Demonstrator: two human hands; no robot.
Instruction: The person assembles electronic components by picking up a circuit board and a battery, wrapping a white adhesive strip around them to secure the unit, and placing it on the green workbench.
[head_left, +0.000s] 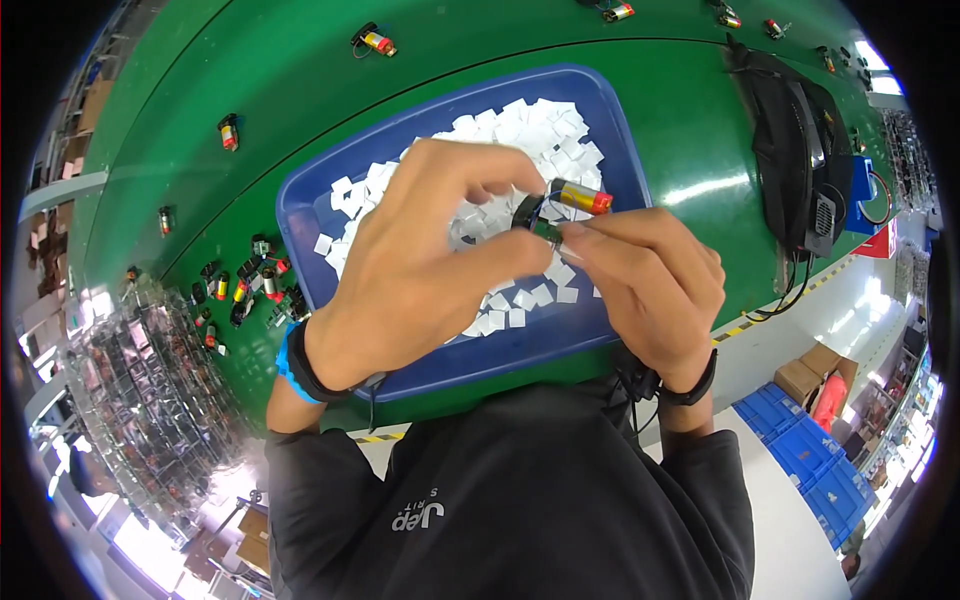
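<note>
Over the blue tub (622, 125), my left hand (400, 260) holds a small battery assembly by its round black part (527, 212), between curled thumb and fingers. A yellow-and-red cylindrical battery (582, 197) sticks out from it to the right, joined by thin wires. My right hand (650, 285) pinches at the small green circuit board (547, 232) of that assembly, its fingertips partly covering it. Many white square pieces (545, 125) lie loose in the tub, beneath both hands.
On the green table (690, 110), a pile of similar battery assemblies (268, 285) sits left of the tub. Single ones, such as a battery unit (376, 40), lie farther off. Clear plastic trays (150, 390) are stacked at left. A black bag (785, 150) lies at right, blue crates (810, 460) below.
</note>
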